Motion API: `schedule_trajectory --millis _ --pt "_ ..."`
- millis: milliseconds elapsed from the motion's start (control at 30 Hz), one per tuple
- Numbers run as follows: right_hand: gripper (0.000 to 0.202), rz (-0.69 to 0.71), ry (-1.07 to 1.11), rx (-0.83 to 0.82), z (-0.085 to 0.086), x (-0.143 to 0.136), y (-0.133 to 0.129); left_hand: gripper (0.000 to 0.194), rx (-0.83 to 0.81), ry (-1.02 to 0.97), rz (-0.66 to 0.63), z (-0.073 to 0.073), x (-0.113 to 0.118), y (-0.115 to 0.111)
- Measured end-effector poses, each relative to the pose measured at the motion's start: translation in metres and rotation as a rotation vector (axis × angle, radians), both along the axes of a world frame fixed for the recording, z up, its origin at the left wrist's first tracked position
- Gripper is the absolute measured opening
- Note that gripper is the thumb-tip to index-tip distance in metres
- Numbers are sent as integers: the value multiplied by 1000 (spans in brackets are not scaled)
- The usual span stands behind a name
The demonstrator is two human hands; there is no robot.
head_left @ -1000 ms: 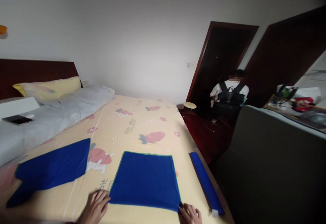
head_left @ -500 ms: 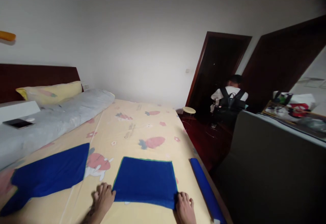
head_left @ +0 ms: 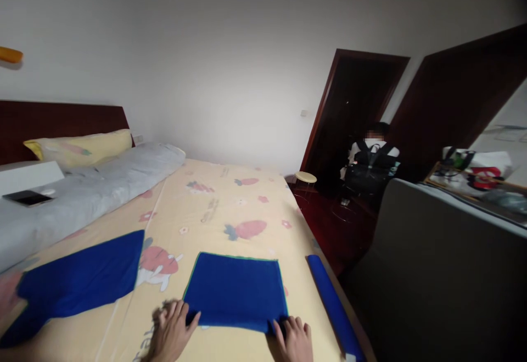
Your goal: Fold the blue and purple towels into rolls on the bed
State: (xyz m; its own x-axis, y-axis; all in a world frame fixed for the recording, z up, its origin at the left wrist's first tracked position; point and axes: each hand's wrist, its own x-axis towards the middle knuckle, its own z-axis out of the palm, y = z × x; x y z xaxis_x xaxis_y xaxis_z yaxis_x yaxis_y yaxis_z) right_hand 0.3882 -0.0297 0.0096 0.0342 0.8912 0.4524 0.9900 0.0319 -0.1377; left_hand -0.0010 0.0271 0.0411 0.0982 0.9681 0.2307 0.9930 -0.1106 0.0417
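Observation:
A blue cloth with green edging [head_left: 236, 290] lies on the bed, its near edge between my hands. My left hand [head_left: 175, 326] is at its near left corner, fingers apart, thumb tip close to the near edge. At the near right corner is my right hand [head_left: 294, 337], thumb spread from the fingers and touching the cloth edge. Neither hand visibly grips anything. To the left, a second blue cloth [head_left: 82, 277] lies unevenly, its lower left part bent. A blue roll [head_left: 334, 307] rests along the bed's right edge.
The bed [head_left: 222, 202] has a patterned sheet. A grey bedcover [head_left: 111, 186], a pillow [head_left: 86, 148] and a phone [head_left: 28, 198] are at the left. Beyond the bed stand a stool [head_left: 305, 177] and a person with a backpack [head_left: 373, 159]. A dark panel [head_left: 436, 274] stands at the right.
My left hand has moved slightly right, its thumb now over the cloth's near edge. My right hand has shifted slightly left and its thumb has spread. The person in the background has changed posture.

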Motion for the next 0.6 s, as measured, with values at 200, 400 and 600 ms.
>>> schedule_trajectory --millis 200,400,600 --pt "36 -93 -127 -66 -19 -30 18 38 12 82 90 -24 31 3" --pt "34 -30 -27 -95 -34 -74 28 47 -8 -3 24 -45 80 -5" --pt "49 -248 -2 -164 1 -129 25 52 10 -8 130 -35 122 -21"
